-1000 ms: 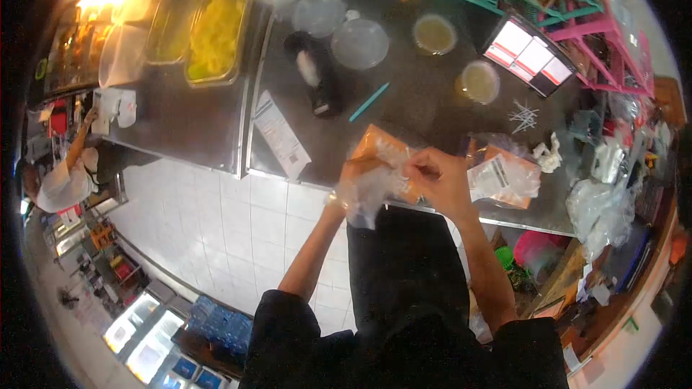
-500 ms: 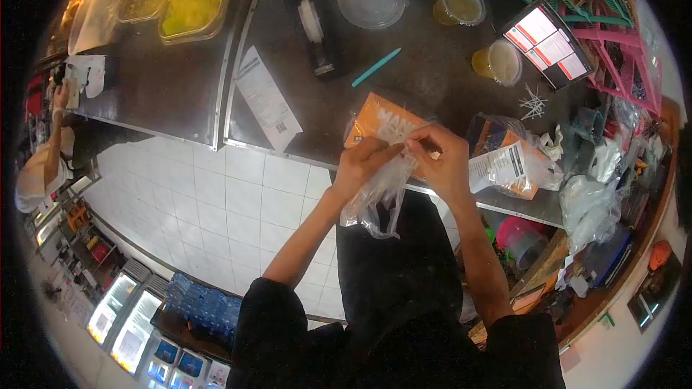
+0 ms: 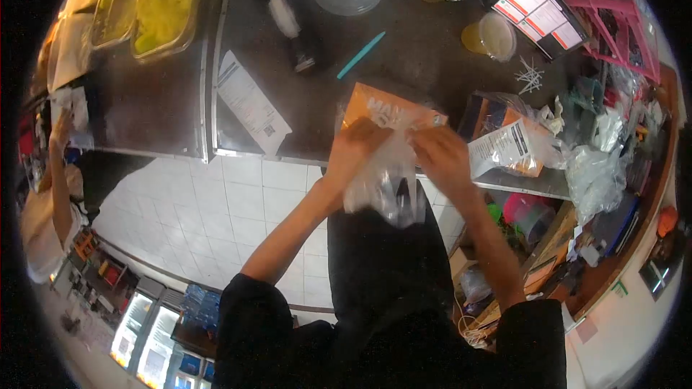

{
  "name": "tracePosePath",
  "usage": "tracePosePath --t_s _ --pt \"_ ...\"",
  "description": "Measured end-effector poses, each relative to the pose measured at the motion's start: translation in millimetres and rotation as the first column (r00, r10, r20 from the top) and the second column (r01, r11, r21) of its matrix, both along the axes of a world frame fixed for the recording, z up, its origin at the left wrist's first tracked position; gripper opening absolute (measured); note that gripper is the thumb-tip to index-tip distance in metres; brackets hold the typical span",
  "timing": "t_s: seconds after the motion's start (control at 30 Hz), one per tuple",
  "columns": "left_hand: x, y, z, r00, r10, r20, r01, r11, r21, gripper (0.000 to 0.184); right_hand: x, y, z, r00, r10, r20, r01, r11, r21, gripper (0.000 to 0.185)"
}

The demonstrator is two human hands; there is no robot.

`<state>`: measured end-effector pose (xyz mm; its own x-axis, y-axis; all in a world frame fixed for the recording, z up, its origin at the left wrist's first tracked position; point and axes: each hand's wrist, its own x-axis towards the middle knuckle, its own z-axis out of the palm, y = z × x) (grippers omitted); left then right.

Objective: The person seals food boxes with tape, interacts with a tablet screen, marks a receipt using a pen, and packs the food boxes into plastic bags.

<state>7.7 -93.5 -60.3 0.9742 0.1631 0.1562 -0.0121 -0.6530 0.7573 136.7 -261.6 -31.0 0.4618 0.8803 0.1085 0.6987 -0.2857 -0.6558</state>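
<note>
An orange box [image 3: 367, 101] with pale lettering lies in a clear plastic bag [image 3: 393, 191] at the front edge of the dark table. My left hand [image 3: 358, 145] is closed on the bag's left side, in front of the box. On the other side my right hand [image 3: 441, 155] grips the same bag, its fingers slightly smeared by motion. Loose plastic hangs between and below both hands, over the edge. Right of my right hand sits a second bagged box [image 3: 494, 119], with a printed slip [image 3: 499, 150] on it.
Behind the hands lie a teal pen [image 3: 362, 55], a black tape dispenser [image 3: 292, 25] and a receipt [image 3: 249, 104]. Two lidded cups [image 3: 490, 37] stand near a tablet [image 3: 539, 13] and white sticks [image 3: 530, 75]. At far left a person [image 3: 54, 202] works at another counter.
My hands have moved apart, spreading the top of the bag, and more of the orange box shows. The camera view has shifted, so the table items sit higher and further left.
</note>
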Motion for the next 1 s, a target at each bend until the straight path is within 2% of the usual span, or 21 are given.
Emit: tracePosePath --t_s 0.03,0.07,0.1,0.13,0.17,0.2,0.23,0.33,0.37,0.47,0.5,0.6,0.7,0.83,0.9,1.0 --pt "9 3 0 0.998 0.066 -0.019 -0.069 0.97 -0.234 0.031 -14 -11 1 0.993 -0.068 0.091 0.07 0.997 -0.02 0.019" --pt "21 12 -11 1.0 0.008 0.012 -0.006 0.981 -0.193 0.027 -27 -18 1 0.975 -0.132 0.18 0.141 0.989 -0.036 0.019" --pt "34 21 -21 0.998 -0.05 0.044 0.056 0.987 -0.152 0.024 -37 -17 0 0.978 -0.167 0.129 0.182 0.977 -0.11 0.017" --pt "51 35 -22 0.991 -0.135 -0.006 0.133 0.985 -0.106 0.018 -46 -11 4 0.974 -0.224 0.024 0.225 0.969 -0.098 0.016" --pt "68 45 -12 0.938 -0.209 -0.278 0.119 0.944 -0.308 0.02 -52 1 13 0.956 -0.281 -0.08 0.274 0.958 -0.088 0.015" --pt "88 55 4 0.802 -0.318 -0.506 0.045 0.876 -0.48 0.022 -56 12 18 0.925 -0.334 -0.18 0.325 0.943 -0.078 0.014" --pt "100 59 13 0.599 -0.446 -0.665 -0.08 0.794 -0.603 0.025 -55 21 17 0.912 -0.347 -0.219 0.361 0.932 0.024 0.013" --pt "103 58 8 0.661 -0.51 -0.551 -0.118 0.655 -0.747 0.029 -47 33 0 0.939 -0.279 -0.203 0.316 0.932 0.18 0.018" --pt "103 60 6 0.664 -0.52 -0.537 -0.101 0.65 -0.754 0.029 -46 34 1 0.948 -0.268 -0.169 0.303 0.922 0.24 0.023" --pt "99 62 -5 0.678 -0.535 -0.503 -0.064 0.639 -0.766 0.029 -56 31 12 0.91 -0.397 -0.121 0.41 0.905 0.114 0.011" --pt "99 61 -8 0.689 -0.532 -0.493 -0.049 0.644 -0.764 0.03 -58 28 13 0.895 -0.443 -0.055 0.446 0.894 0.039 0.013" --pt "99 60 -6 0.718 -0.512 -0.471 -0.023 0.659 -0.752 0.034 -58 32 19 0.912 -0.395 0.11 0.396 0.918 0.01 0.017" --pt "100 62 -3 0.732 -0.514 -0.448 -0.018 0.643 -0.766 0.037 -59 28 18 0.92 -0.365 0.142 0.378 0.923 -0.073 0.033" --pt "103 63 7 0.652 -0.541 -0.532 -0.073 0.653 -0.754 0.036 -59 34 19 0.901 -0.416 0.123 0.426 0.902 -0.067 0.025" --pt "104 65 11 0.655 -0.555 -0.513 -0.037 0.654 -0.755 0.034 -59 41 20 0.88 -0.459 0.125 0.466 0.885 -0.028 0.018" --pt "102 65 7 0.676 -0.555 -0.485 0.01 0.665 -0.747 0.031 -56 43 17 0.877 -0.457 0.145 0.466 0.884 -0.034 0.018"
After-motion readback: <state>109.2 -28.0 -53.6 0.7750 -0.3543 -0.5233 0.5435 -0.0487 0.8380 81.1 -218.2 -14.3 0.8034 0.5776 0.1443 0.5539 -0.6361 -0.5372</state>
